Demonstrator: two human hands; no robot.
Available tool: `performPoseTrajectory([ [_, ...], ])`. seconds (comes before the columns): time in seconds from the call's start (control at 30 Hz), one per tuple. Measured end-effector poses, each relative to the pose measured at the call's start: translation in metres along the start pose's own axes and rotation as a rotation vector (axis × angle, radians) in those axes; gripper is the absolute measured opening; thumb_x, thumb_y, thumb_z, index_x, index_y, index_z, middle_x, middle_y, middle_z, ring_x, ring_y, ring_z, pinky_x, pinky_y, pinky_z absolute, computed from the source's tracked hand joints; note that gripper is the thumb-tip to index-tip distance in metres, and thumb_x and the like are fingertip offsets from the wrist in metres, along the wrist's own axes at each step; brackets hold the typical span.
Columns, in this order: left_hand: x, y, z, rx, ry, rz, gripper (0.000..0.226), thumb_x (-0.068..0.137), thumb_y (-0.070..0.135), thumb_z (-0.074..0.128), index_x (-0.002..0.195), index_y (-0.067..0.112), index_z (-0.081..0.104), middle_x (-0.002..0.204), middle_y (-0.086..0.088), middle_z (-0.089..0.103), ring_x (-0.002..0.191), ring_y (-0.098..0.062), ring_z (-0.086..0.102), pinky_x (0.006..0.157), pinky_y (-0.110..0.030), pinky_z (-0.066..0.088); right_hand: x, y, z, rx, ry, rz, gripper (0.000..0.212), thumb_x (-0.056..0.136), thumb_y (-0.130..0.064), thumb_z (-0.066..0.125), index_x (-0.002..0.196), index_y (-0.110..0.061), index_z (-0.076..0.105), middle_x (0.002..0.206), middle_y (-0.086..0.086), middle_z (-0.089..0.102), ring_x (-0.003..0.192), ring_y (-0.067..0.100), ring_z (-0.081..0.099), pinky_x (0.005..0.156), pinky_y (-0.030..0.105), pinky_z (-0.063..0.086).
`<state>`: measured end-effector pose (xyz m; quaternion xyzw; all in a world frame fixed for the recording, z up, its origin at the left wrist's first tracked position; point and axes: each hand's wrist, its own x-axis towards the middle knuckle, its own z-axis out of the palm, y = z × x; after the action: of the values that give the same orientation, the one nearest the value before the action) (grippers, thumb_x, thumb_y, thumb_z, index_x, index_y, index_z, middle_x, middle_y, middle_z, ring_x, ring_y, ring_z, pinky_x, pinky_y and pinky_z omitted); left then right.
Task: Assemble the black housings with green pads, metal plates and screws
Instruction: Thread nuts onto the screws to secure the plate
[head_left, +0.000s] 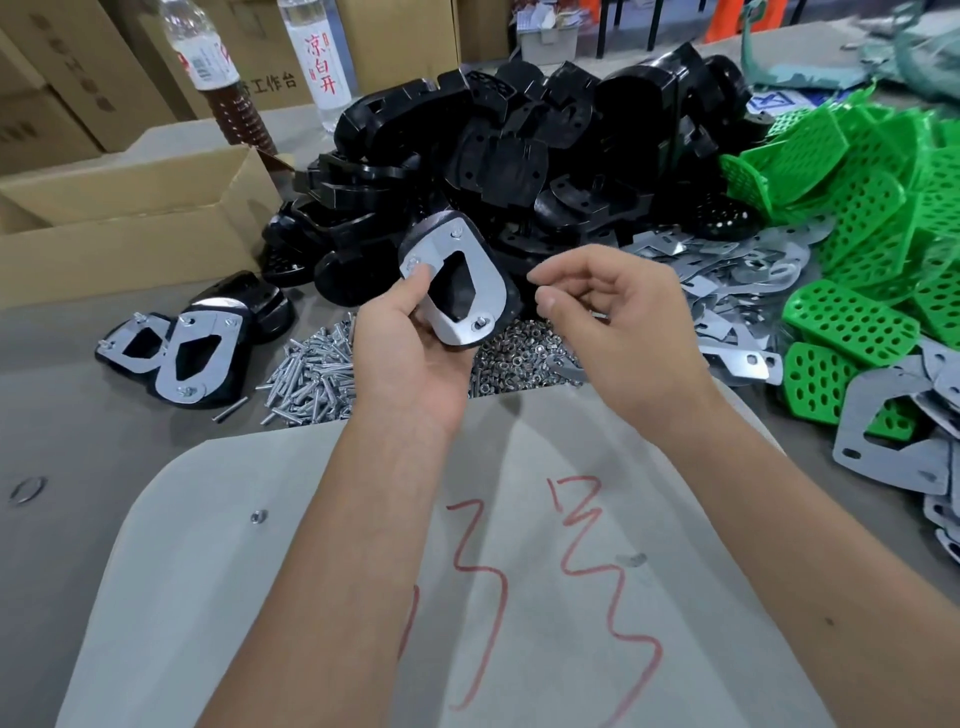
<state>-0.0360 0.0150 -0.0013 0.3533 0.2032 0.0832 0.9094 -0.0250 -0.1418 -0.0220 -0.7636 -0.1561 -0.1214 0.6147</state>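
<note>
Left hand (410, 343) grip clamped on black housing (457, 283), held above desk (78, 426), metal plate (480, 280) facing up, thumb on plate corner. Right hand (618, 322) just beside housing, fingers curled, thumb and forefinger nearly together; contents cannot tell. Screws (311, 374) piled below. Green pads (852, 322) at right. Two finished housings (182, 348) at left.

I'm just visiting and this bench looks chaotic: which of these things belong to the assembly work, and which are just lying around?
Part of the job:
housing in the left hand
black housings
green pads
metal plates
screws
nuts
finished units

Just lying about:
bottles
cardboard box
loose ring
</note>
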Motion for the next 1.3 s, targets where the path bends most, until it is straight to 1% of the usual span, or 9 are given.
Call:
performPoseTrajectory([
  [0.17,-0.002,-0.002,0.003,-0.048,0.019,0.001,0.022,0.103,0.008,0.055,0.119,0.001,0.068,0.110,-0.012,0.071,0.117,-0.033,0.070,0.102,-0.049,0.057,0.000,-0.001,-0.001,0.190,0.001,0.042,0.012,0.095,-0.006,0.072,0.089,-0.015,0.078,0.072,0.000,0.071,0.059,0.009,0.059,0.055,0.022,0.050],
  [0.37,-0.003,-0.004,0.002,0.039,0.035,0.030,0.017,0.103,0.008,0.056,0.113,0.005,0.069,0.096,-0.008,0.075,0.087,-0.024,0.074,0.072,-0.034,0.063,0.000,-0.004,-0.001,0.251,-0.008,0.034,0.020,0.093,0.003,0.071,0.092,-0.015,0.078,0.077,0.009,0.073,0.064,0.015,0.066,0.057,0.024,0.055],
  [0.47,-0.002,-0.004,0.002,0.071,0.039,0.054,0.016,0.103,0.009,0.058,0.113,0.006,0.070,0.096,-0.007,0.075,0.086,-0.023,0.074,0.078,-0.037,0.063,0.000,-0.005,-0.001,0.282,-0.021,0.035,0.021,0.094,0.006,0.069,0.094,-0.012,0.079,0.079,0.014,0.073,0.068,0.016,0.068,0.059,0.026,0.058],
  [0.67,-0.003,-0.008,0.004,0.104,0.020,0.064,0.029,0.102,0.011,0.063,0.129,0.003,0.065,0.104,-0.009,0.075,0.095,-0.025,0.073,0.080,-0.036,0.063,-0.002,-0.007,0.000,0.283,-0.049,0.032,0.024,0.093,0.009,0.070,0.098,-0.013,0.078,0.074,-0.003,0.071,0.069,0.016,0.068,0.061,0.029,0.060],
  [0.83,-0.006,-0.007,0.004,0.079,-0.110,0.028,0.036,0.096,-0.006,0.060,0.131,0.001,0.061,0.108,-0.012,0.072,0.095,-0.023,0.072,0.080,-0.029,0.063,-0.001,-0.008,-0.001,0.321,-0.034,0.060,0.015,0.091,0.008,0.073,0.098,-0.004,0.078,0.077,0.009,0.073,0.067,0.017,0.070,0.063,0.029,0.061],
  [0.97,-0.010,-0.007,0.004,0.094,-0.237,-0.029,0.049,0.089,-0.018,0.046,0.134,-0.005,0.057,0.105,-0.017,0.072,0.089,-0.026,0.074,0.097,-0.044,0.060,-0.001,-0.008,-0.002,0.333,-0.032,0.044,0.012,0.090,0.007,0.075,0.095,-0.004,0.077,0.073,0.002,0.074,0.066,0.016,0.071,0.061,0.028,0.061],
  [1.07,-0.013,-0.008,0.006,0.113,-0.277,-0.025,0.053,0.087,-0.022,0.043,0.137,-0.006,0.054,0.123,-0.028,0.069,0.108,-0.038,0.072,0.103,-0.059,0.054,-0.001,-0.007,-0.003,0.294,-0.027,0.013,0.012,0.089,0.002,0.078,0.093,-0.010,0.078,0.074,-0.005,0.073,0.066,0.013,0.068,0.055,0.028,0.059],
  [1.17,-0.014,-0.010,0.007,0.168,-0.286,-0.009,0.057,0.090,-0.024,0.042,0.144,-0.007,0.047,0.135,-0.033,0.061,0.118,-0.043,0.067,0.105,-0.057,0.053,0.000,-0.005,-0.006,0.170,0.014,-0.059,0.017,0.086,-0.003,0.082,0.092,-0.019,0.080,0.082,-0.008,0.071,0.072,0.012,0.061,0.055,0.028,0.054],
  [1.3,-0.017,-0.010,0.009,0.239,-0.305,0.033,0.057,0.091,-0.024,0.043,0.144,-0.003,0.047,0.140,-0.035,0.057,0.128,-0.050,0.059,0.109,-0.060,0.048,0.000,-0.002,-0.006,0.119,0.023,-0.078,0.019,0.085,-0.005,0.084,0.092,-0.023,0.082,0.095,0.002,0.063,0.078,0.015,0.059,0.052,0.029,0.054],
])
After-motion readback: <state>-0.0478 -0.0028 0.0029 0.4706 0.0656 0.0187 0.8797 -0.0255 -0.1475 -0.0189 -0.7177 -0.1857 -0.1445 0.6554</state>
